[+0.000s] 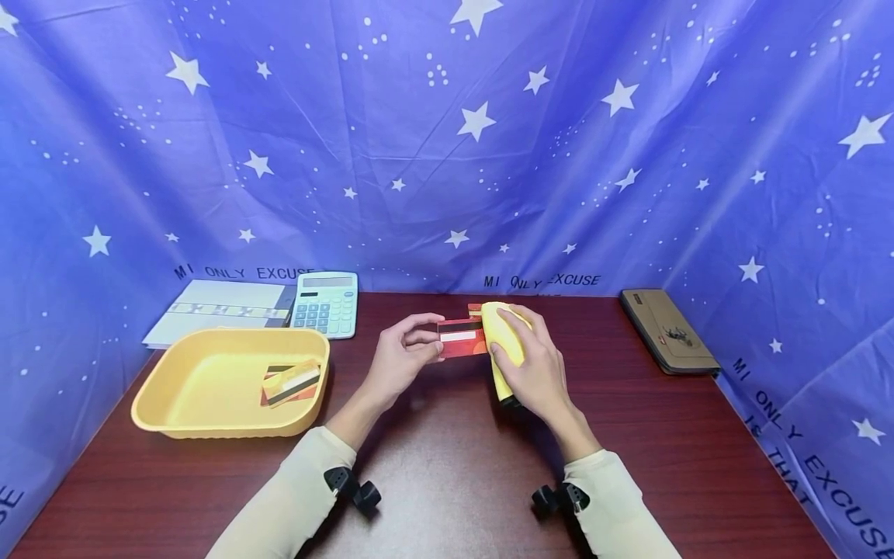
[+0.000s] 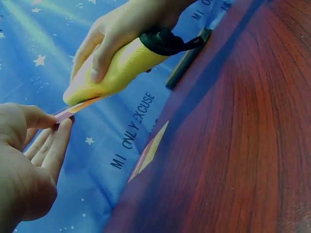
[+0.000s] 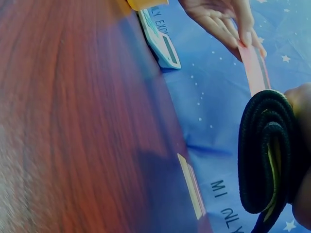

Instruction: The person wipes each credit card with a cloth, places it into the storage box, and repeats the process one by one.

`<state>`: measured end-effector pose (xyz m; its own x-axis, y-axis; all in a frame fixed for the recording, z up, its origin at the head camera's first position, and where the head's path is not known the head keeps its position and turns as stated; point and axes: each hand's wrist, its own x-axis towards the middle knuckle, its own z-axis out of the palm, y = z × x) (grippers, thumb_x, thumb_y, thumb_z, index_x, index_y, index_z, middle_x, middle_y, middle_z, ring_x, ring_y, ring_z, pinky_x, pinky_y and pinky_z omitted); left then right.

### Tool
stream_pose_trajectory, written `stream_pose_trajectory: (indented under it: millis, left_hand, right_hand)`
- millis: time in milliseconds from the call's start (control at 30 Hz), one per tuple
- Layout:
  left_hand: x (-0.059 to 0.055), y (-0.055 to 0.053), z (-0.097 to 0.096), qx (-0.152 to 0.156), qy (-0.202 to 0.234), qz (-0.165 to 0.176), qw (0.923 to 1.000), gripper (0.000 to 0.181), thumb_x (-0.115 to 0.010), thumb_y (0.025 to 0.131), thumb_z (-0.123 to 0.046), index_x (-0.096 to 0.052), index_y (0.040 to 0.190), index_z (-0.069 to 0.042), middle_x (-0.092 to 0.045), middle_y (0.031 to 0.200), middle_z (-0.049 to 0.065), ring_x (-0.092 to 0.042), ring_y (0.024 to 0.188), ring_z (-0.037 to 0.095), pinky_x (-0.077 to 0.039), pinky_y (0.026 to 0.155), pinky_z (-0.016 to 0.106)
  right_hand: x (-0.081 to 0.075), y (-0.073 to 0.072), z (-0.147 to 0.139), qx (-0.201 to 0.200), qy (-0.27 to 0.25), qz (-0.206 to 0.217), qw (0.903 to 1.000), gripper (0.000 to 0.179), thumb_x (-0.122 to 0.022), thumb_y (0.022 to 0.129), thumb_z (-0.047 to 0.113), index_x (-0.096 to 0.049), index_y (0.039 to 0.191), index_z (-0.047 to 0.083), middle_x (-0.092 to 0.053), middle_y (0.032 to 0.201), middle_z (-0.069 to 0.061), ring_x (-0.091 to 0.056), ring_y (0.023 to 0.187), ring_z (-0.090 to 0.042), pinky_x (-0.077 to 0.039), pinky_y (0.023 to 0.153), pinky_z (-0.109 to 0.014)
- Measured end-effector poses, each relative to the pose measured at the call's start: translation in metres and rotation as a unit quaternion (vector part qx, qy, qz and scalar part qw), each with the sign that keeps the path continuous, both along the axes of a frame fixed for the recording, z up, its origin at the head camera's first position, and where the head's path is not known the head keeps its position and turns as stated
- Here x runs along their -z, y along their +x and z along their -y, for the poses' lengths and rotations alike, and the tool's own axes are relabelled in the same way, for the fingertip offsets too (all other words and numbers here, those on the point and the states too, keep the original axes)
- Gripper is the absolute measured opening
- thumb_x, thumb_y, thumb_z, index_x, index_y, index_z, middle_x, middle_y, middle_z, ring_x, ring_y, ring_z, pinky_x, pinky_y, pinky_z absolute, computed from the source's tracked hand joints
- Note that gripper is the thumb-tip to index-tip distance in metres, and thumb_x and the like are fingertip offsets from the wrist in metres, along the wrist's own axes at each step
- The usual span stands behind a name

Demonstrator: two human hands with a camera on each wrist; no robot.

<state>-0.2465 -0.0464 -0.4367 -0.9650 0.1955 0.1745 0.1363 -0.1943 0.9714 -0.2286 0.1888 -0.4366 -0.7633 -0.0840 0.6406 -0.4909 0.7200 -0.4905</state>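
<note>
Between the fingertips and thumb of my left hand (image 1: 403, 353) is a red bank card (image 1: 461, 338) with a dark stripe and a white strip, held above the table. My right hand (image 1: 538, 361) grips a folded yellow cloth (image 1: 500, 341) with a black underside, seen rolled end-on as a black cloth (image 3: 265, 150) in the right wrist view. The cloth covers the card's right end and touches it. In the left wrist view the card (image 2: 63, 115) is seen edge-on, below the cloth (image 2: 119, 70). More cards (image 3: 192, 187) lie on the table beyond, partly hidden in the head view.
A yellow plastic basin (image 1: 150, 388) stands at left with several cards (image 1: 293, 383) inside. Behind it lie a white-covered book (image 1: 223, 295) and a light blue calculator (image 1: 324, 307). A brown wallet (image 1: 667, 330) lies at the right edge. A starry blue curtain surrounds the table (image 1: 447, 481).
</note>
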Motion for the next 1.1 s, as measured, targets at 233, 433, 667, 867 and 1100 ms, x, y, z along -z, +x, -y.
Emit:
stream_pose_trajectory:
  millis: [233, 433, 667, 867, 1100]
  left_hand:
    - [-0.008, -0.002, 0.004, -0.019, 0.019, 0.010, 0.9996, 0.045, -0.067, 0.088, 0.013, -0.065, 0.131, 0.001, -0.077, 0.094, 0.015, -0.075, 0.080, 0.012, -0.067, 0.087, 0.046]
    - [-0.019, 0.000, 0.016, -0.025, 0.019, -0.003, 0.9995, 0.045, -0.067, 0.089, 0.011, -0.065, 0.132, -0.001, -0.077, 0.092, 0.008, -0.075, 0.081, 0.012, -0.067, 0.088, 0.046]
    - [-0.037, 0.002, 0.045, -0.043, -0.001, -0.026, 0.9987, 0.046, -0.065, 0.091, 0.011, -0.062, 0.136, 0.001, -0.077, 0.091, 0.001, -0.076, 0.084, 0.011, -0.067, 0.088, 0.041]
    - [-0.048, 0.002, 0.083, -0.070, -0.038, -0.029, 0.9964, 0.045, -0.066, 0.094, 0.006, -0.061, 0.138, -0.001, -0.078, 0.091, -0.006, -0.076, 0.082, 0.009, -0.067, 0.087, 0.036]
    - [-0.052, 0.010, 0.136, -0.115, -0.076, -0.027, 0.9901, 0.042, -0.068, 0.098, -0.004, -0.061, 0.139, -0.003, -0.079, 0.090, -0.009, -0.077, 0.080, 0.006, -0.066, 0.084, 0.026]
  right_hand:
    - [-0.003, -0.003, -0.010, 0.011, -0.005, 0.002, 0.9999, 0.055, -0.080, 0.085, 0.017, -0.065, 0.139, 0.019, -0.059, 0.143, -0.008, -0.067, 0.108, -0.032, -0.058, 0.067, -0.049]
    - [-0.003, -0.004, -0.011, 0.013, -0.009, 0.009, 0.9998, 0.055, -0.079, 0.086, 0.017, -0.065, 0.139, 0.019, -0.059, 0.144, -0.007, -0.066, 0.112, -0.031, -0.058, 0.069, -0.050]
    - [-0.002, -0.004, -0.011, 0.016, -0.007, 0.017, 0.9997, 0.054, -0.079, 0.086, 0.018, -0.065, 0.138, 0.019, -0.059, 0.144, -0.006, -0.066, 0.111, -0.031, -0.058, 0.069, -0.050]
    - [-0.002, -0.003, -0.014, 0.022, -0.008, 0.017, 0.9996, 0.055, -0.079, 0.086, 0.018, -0.065, 0.139, 0.020, -0.059, 0.144, -0.006, -0.067, 0.107, -0.032, -0.058, 0.069, -0.049]
    - [0.001, -0.004, -0.013, 0.015, -0.008, 0.021, 0.9996, 0.056, -0.079, 0.086, 0.018, -0.065, 0.140, 0.021, -0.058, 0.144, -0.005, -0.067, 0.109, -0.032, -0.058, 0.071, -0.050]
